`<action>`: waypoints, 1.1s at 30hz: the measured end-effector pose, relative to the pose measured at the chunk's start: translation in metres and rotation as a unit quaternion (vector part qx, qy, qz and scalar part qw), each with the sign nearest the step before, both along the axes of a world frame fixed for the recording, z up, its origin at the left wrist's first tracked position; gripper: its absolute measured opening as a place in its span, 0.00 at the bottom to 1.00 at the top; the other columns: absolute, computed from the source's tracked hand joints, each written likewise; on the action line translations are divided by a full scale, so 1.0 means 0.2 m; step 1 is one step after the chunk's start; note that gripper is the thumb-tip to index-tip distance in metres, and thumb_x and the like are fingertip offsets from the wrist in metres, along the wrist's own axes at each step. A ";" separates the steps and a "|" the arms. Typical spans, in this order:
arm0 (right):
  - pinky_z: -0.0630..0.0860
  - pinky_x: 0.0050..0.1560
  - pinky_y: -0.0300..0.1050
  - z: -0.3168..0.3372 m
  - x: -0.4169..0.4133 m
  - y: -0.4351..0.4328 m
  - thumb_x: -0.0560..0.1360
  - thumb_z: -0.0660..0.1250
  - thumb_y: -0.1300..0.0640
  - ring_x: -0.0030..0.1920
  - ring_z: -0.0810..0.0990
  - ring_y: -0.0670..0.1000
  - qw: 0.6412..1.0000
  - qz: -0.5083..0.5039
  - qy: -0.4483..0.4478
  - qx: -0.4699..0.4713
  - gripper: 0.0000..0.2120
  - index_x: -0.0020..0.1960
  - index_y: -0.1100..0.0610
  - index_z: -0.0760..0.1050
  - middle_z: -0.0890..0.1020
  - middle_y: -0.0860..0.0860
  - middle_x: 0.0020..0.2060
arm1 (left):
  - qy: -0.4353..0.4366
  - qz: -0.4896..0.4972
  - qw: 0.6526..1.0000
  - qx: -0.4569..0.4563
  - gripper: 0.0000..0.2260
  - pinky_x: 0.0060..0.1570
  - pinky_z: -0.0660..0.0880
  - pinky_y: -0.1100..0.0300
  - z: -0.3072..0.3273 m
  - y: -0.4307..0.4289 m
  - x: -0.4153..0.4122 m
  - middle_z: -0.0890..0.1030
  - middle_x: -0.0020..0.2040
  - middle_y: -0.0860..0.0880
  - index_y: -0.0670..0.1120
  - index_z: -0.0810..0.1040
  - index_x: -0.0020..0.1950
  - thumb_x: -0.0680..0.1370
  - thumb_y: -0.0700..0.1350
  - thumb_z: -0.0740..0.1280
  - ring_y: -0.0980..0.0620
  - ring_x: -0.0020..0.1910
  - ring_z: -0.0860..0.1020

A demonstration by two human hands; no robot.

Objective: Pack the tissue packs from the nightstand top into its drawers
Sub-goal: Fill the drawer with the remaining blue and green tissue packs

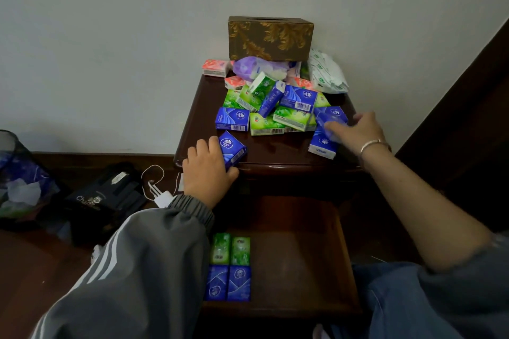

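Currently, left hand (206,170) clutching blue pack (233,149), right hand (358,132) atop second pack (322,146) (grip unclear).

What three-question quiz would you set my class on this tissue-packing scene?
1. True or false: the open drawer shows only blue packs.
2. The left hand grips a pack coloured: A green, B blue, C red.
3. How many tissue packs show in the drawer?
Key: 1 false, as two are green; 2 B; 3 four.
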State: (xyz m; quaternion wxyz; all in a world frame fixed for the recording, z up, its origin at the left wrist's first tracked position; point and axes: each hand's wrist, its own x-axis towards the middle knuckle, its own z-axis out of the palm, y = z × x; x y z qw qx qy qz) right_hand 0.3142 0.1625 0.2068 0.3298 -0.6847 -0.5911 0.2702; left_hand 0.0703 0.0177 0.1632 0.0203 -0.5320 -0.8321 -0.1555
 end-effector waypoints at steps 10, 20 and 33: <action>0.69 0.61 0.55 -0.04 -0.19 -0.09 0.68 0.70 0.46 0.65 0.68 0.63 0.989 -0.009 -0.072 -0.128 0.44 0.74 0.56 0.49 0.64 0.61 0.67 | -0.036 -0.005 0.999 -0.001 0.32 0.55 0.71 0.50 0.04 -0.04 0.02 0.69 0.63 0.40 0.41 0.60 0.70 0.72 0.53 0.68 0.41 0.60 0.69; 0.75 0.55 0.51 -0.09 -0.17 -0.19 0.59 0.79 0.52 0.57 0.77 0.60 0.987 -0.110 0.093 -0.066 0.37 0.62 0.61 0.65 0.75 0.59 0.60 | -0.092 -0.034 0.993 0.072 0.32 0.59 0.67 0.50 -0.02 -0.09 -0.01 0.69 0.62 0.39 0.39 0.60 0.72 0.72 0.49 0.69 0.40 0.59 0.69; 0.79 0.51 0.50 -0.27 0.05 -0.65 0.64 0.72 0.67 0.49 0.83 0.56 0.938 0.000 0.339 -0.074 0.22 0.57 0.62 0.73 0.82 0.57 0.51 | -0.346 0.139 0.898 0.235 0.28 0.54 0.69 0.58 -0.36 -0.60 -0.01 0.75 0.59 0.43 0.42 0.68 0.67 0.70 0.41 0.73 0.50 0.53 0.74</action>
